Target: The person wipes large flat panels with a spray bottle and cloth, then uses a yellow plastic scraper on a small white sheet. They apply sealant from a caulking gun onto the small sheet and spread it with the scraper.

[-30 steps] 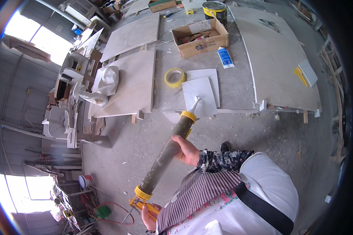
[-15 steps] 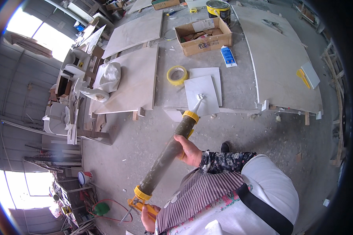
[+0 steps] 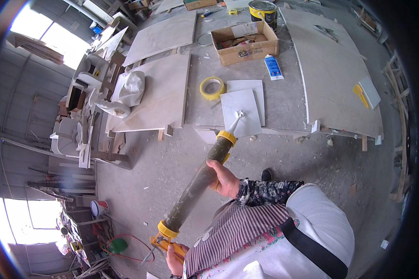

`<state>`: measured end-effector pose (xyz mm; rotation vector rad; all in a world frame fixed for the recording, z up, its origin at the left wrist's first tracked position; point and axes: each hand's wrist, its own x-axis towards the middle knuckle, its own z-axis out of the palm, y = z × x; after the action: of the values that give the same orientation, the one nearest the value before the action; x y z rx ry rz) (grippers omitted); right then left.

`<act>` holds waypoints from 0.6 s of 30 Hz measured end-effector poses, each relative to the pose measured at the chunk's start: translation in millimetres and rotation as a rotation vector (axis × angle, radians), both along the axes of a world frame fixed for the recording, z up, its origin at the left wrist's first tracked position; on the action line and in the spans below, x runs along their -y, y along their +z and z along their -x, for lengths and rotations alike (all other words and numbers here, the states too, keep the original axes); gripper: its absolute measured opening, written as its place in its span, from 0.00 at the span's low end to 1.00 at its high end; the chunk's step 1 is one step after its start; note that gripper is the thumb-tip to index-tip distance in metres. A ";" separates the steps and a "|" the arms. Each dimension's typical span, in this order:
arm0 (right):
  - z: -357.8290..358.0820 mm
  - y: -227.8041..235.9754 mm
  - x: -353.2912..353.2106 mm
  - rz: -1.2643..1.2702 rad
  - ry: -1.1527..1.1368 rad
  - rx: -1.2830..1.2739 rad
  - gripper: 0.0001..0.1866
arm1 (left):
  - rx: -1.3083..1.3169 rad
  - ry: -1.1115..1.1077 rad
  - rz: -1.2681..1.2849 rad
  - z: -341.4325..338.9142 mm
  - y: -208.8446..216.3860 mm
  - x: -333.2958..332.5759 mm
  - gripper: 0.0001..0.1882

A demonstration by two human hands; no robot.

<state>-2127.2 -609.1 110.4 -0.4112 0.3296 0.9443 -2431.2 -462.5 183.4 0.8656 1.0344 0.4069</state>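
Observation:
A long grey-brown sausage caulking gun (image 3: pixel 193 197) with yellow end caps slants across the middle. My right hand (image 3: pixel 226 180) is wrapped round its barrel, thumb on top. At the lower end, my left hand (image 3: pixel 175 260) is closed round the orange handle (image 3: pixel 165 244), partly hidden by my striped apron. The white nozzle (image 3: pixel 235 124) points away from me, its tip at a small white blob of paste (image 3: pixel 239 114) on a white square tile (image 3: pixel 233 102). This tile overlaps a second white tile (image 3: pixel 258 88) at the table's near edge.
Beside the tiles lies a roll of yellow tape (image 3: pixel 212 88). Farther back are a cardboard box (image 3: pixel 246 56) of scraps, a blue-and-white tube (image 3: pixel 273 68) and a black-yellow bucket (image 3: pixel 264 11). Large pale panels (image 3: pixel 158 93) flank the table. A yellow scraper (image 3: pixel 360 95) lies on the right panel.
The view has shifted slightly, so the table's things sit a little lower and to the right. Both hands keep their hold on the caulking gun, and its tip remains at the paste.

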 end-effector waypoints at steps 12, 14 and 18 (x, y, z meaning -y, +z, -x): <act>2.3 -15.8 -11.2 -0.075 0.022 -0.069 0.22 | 0.256 -0.091 0.382 12.8 37.9 -22.6 0.30; 1.8 -14.7 -10.7 -0.083 0.024 -0.081 0.22 | 0.236 -0.105 0.292 11.4 42.8 -18.8 0.29; 1.0 -8.2 -8.6 -0.114 0.011 -0.089 0.17 | 0.459 -0.231 0.447 10.4 44.7 -14.3 0.27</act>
<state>-2128.2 -600.6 102.2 -0.2675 0.3531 0.9886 -2441.6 -448.2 228.1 0.4491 0.5581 0.1541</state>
